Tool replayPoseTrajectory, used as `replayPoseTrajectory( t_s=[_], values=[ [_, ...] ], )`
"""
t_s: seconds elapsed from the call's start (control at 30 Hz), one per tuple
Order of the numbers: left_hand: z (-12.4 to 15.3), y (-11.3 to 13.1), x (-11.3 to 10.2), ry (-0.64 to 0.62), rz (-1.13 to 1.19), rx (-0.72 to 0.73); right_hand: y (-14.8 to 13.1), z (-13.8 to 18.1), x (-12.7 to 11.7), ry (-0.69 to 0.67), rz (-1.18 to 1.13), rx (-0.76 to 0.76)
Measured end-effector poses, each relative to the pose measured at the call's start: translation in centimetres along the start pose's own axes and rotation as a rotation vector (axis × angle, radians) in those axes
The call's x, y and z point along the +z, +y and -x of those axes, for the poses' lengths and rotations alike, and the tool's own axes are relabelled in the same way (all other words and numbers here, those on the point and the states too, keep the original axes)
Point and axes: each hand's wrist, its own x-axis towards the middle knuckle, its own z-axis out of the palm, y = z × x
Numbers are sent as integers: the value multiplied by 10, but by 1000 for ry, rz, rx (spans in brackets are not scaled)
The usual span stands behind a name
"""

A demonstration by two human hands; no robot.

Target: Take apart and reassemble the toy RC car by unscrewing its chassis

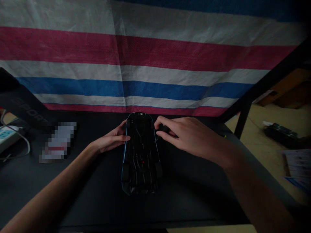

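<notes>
A model car [142, 149] lies upside down on the black table [102, 197], its dark underside and wheels facing up and thin blue body edges showing along its sides. My left hand [113, 137] grips the car's left side, thumb on the edge and the other fingers partly hidden behind it. On the other side, my right hand [179, 132] is closed in a pinch beside the car's right edge. A small dark object with a thin tip [156, 140] shows between its fingers; its kind is too dim to make out.
A striped red, white and blue sheet [155, 55] hangs behind the table. To the left are a pixelated flat item [58, 142], a white power strip [8, 136] with a cable, and a dark slanted panel [26, 106]. A black frame leg [243, 119] stands at right.
</notes>
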Motion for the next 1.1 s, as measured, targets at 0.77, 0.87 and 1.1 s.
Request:
replayPoseTrajectory(
  t_s=[0.77, 0.87, 1.1],
  values=[
    [0, 2, 4, 56, -6, -24, -1, 0, 0, 12, -28, -10],
    [0, 2, 4, 50, 8, -8, -1, -1, 1, 13, 33, 44],
    [0, 3, 5, 40, 15, -2, 1, -1, 0, 55, -61, -22]
  ],
)
